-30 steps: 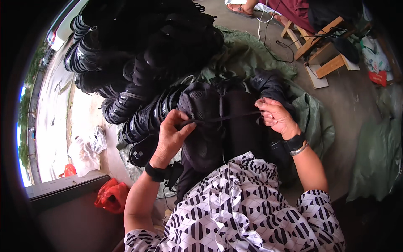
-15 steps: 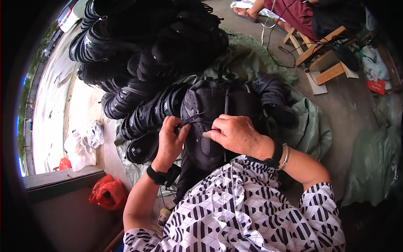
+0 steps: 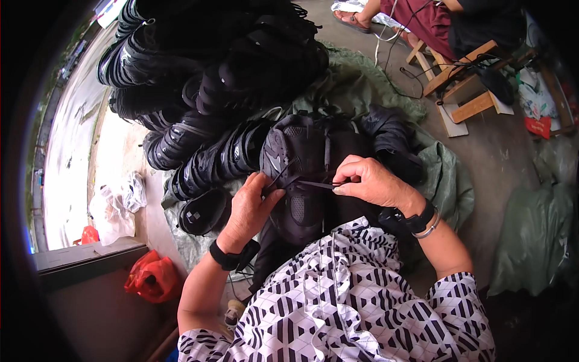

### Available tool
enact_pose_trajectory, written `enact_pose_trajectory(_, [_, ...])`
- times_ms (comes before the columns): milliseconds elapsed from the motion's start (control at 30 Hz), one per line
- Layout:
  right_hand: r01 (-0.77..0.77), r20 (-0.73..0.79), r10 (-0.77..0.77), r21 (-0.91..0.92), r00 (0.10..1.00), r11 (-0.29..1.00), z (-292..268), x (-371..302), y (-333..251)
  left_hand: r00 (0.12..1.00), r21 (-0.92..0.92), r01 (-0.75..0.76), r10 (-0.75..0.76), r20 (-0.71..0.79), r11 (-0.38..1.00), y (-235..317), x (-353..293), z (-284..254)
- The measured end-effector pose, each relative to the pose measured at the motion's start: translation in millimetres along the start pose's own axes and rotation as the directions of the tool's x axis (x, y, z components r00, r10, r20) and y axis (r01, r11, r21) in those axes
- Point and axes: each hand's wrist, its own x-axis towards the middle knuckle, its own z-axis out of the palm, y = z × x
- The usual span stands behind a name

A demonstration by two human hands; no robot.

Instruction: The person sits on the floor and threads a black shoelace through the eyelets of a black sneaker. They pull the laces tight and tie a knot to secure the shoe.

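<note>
A black shoe upper (image 3: pixel 304 208) with a mesh tongue and a pale side mark lies in front of me, its toe toward my body. My right hand (image 3: pixel 374 182) pinches a dark shoelace (image 3: pixel 316 184), which runs taut and nearly level from the middle of the upper. At the upper's left edge, my left hand (image 3: pixel 248 204) has thumb and fingers closed round another stretch of lace; its fingertips partly hide the grip. Both wrists carry black bands.
Stacked black shoe uppers (image 3: pixel 223 158) run off to the left, with a large heap (image 3: pixel 253 66) behind. Green sheeting (image 3: pixel 443 175) spreads beneath. A wooden stool (image 3: pixel 461 87) and a seated person (image 3: pixel 416 21) are at far right. A red plastic bag (image 3: pixel 152 277) sits lower left.
My right hand has moved right, away from the upper, drawing the lace out straight. My left hand has shifted slightly toward me and stays at the upper's left edge.
</note>
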Motion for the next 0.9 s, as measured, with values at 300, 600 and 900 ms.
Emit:
enact_pose_trajectory(300, [0.006, 0.077, 0.004, -0.131, 0.997, 0.991, 3, -5, -1, 0.998, -0.180, -0.045, 0.036, -0.049, 0.983, 11, 8, 1])
enact_pose_trajectory(600, [0.073, -0.012, -0.077, -0.224, 0.997, 0.972, 12, -14, 0, 0.998, -0.351, 0.043, -0.058, -0.031, 0.936, 23, 14, -2])
enact_pose_trajectory(900, [0.106, -0.278, -0.042, 0.222, 0.960, 0.969, 17, 4, 1, 0.907, -0.860, 0.202, -0.422, -0.017, 0.469, 1, 70, -70])
